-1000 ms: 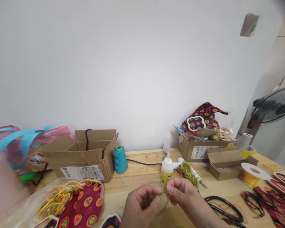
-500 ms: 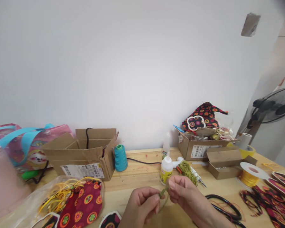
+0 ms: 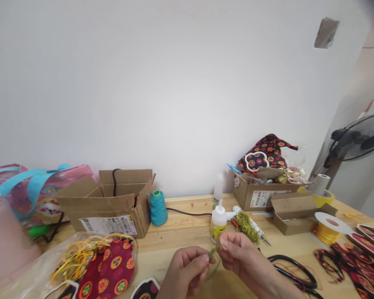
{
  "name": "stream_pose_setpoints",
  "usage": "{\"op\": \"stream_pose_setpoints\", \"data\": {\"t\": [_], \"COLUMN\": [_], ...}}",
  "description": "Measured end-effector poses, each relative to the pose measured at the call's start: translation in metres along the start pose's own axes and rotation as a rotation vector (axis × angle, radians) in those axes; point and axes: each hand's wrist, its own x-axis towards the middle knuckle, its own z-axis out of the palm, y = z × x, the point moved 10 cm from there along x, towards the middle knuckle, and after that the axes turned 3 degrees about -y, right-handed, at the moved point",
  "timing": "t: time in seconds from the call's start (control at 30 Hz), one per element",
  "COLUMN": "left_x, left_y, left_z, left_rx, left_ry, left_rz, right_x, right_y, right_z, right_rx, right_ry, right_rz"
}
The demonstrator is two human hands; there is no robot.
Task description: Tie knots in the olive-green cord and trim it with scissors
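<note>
Between my two hands a short piece of green cord (image 3: 212, 251) is pinched, its thin tail looping down below the fingers. My left hand (image 3: 191, 268) grips one end between thumb and forefinger. The other end sits in the closed fingertips of my right hand (image 3: 237, 251). Just behind the hands stands a white glue bottle (image 3: 218, 222) with a yellow label. A bundle of green cord (image 3: 247, 224) lies to its right, over a white glue gun (image 3: 257, 228).
An open cardboard box (image 3: 112, 211) and a teal thread cone (image 3: 158, 209) stand at the left. A fabric-filled box (image 3: 252, 201), a spool of yellow cord (image 3: 328, 232) and black tubing (image 3: 296, 270) are on the right. A bagged red patterned fabric (image 3: 112, 265) lies front left.
The hands hold nearly the same place, still pinching the green cord. The camera view has shifted very slightly.
</note>
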Motion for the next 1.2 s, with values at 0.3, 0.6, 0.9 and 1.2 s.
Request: {"op": "stream_pose_setpoints", "data": {"t": [0.3,0.6,0.9,1.2], "left_x": [0.003,0.003,-0.003,0.002], "left_y": [-0.002,0.003,0.011,0.004], "left_z": [0.0,-0.006,-0.003,-0.009], "left_rx": [-0.086,0.134,0.144,-0.001], "left_ry": [-0.058,0.03,0.077,0.034], "left_rz": [-0.021,0.043,0.056,0.067], "right_x": [0.0,-0.002,-0.002,-0.002], "right_y": [0.002,0.004,0.005,-0.002], "right_z": [0.0,0.002,0.009,0.002], "right_rx": [0.043,0.038,0.164,-0.018], "right_ry": [-0.006,-0.013,-0.037,0.005], "right_rz": [0.021,0.024,0.054,-0.003]}}
